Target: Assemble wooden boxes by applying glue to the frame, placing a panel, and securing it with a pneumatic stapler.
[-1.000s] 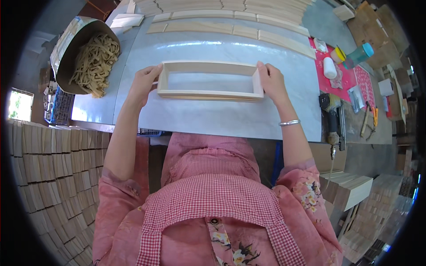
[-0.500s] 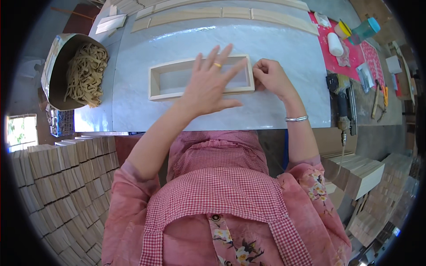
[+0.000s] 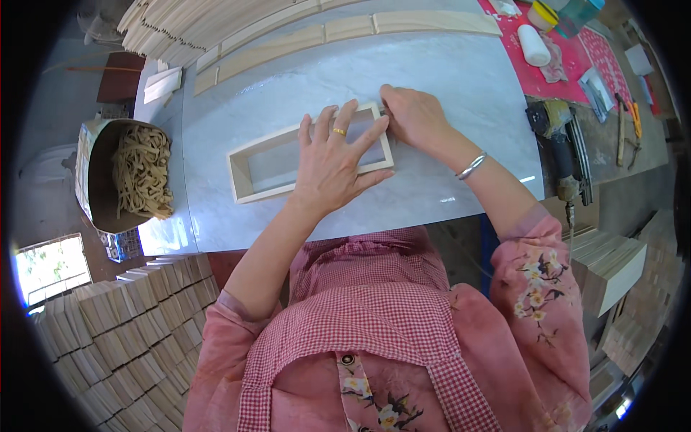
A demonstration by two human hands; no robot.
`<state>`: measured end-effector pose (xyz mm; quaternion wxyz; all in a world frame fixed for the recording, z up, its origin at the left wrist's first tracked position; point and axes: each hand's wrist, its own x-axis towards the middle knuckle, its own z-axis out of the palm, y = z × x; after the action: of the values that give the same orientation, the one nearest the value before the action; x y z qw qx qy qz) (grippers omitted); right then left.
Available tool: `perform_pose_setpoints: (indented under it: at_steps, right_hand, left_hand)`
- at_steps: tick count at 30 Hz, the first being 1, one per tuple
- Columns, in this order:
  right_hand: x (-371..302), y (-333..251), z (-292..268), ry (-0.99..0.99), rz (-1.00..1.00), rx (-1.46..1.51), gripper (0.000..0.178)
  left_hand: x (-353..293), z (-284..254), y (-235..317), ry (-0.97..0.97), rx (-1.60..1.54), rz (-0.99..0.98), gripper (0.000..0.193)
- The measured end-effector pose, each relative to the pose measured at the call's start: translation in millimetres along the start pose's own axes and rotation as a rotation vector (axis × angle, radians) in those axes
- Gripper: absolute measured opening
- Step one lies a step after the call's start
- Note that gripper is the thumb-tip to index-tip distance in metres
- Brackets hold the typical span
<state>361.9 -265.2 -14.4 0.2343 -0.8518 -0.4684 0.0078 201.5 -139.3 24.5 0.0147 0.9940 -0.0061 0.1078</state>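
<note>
frame [image 3: 259, 162]: pale bare wood, matt
table [image 3: 446, 79]: glossy smooth stone-like top
bracelet [image 3: 471, 166]: shiny metal
apron [image 3: 367, 317]: checked cloth

Bright, even daylight fills the scene. The pale table [image 3: 446, 79] shines with a soft sheen, and small glints of glare sit near its near right corner. Shadows are short and faint, lying close under the hands. A blown-out white window [image 3: 50, 270] glows at lower left. The fisheye lens bends straight edges toward the rim, and a black border rings the picture. Focus is sharp at the centre, softer outward.
</note>
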Motion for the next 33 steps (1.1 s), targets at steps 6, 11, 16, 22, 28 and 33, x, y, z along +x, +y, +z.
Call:
perform_pose_setpoints:
  at_steps: [6, 11, 16, 22, 28, 33]
  right_hand:
    - [-14, -4, 0, 0.002, 0.003, 0.062, 0.017]
    - [-27, 18, -16, -0.011, 0.084, 0.171, 0.013]
    - [-2, 175, -96, 0.554, 0.294, -0.202, 0.036]
    - [15, 265, -110, 0.361, 0.655, -0.584, 0.063]
    - [7, 264, -122, 0.482, 0.711, -0.257, 0.06]
    - [-9, 176, -139, 0.848, 0.575, 0.249, 0.05]
  left_hand:
    - [1, -3, 0, 0.01, -0.049, -0.014, 0.072]
    - [1, -7, 4, -0.035, -0.012, -0.043, 0.074]
    - [0, -10, 7, -0.075, 0.005, -0.075, 0.075]
    - [1, -9, 8, -0.053, -0.019, -0.093, 0.075]
    - [0, -3, 6, -0.032, -0.006, -0.07, 0.075]
    - [-10, 5, -1, 0.022, -0.054, -0.068, 0.075]
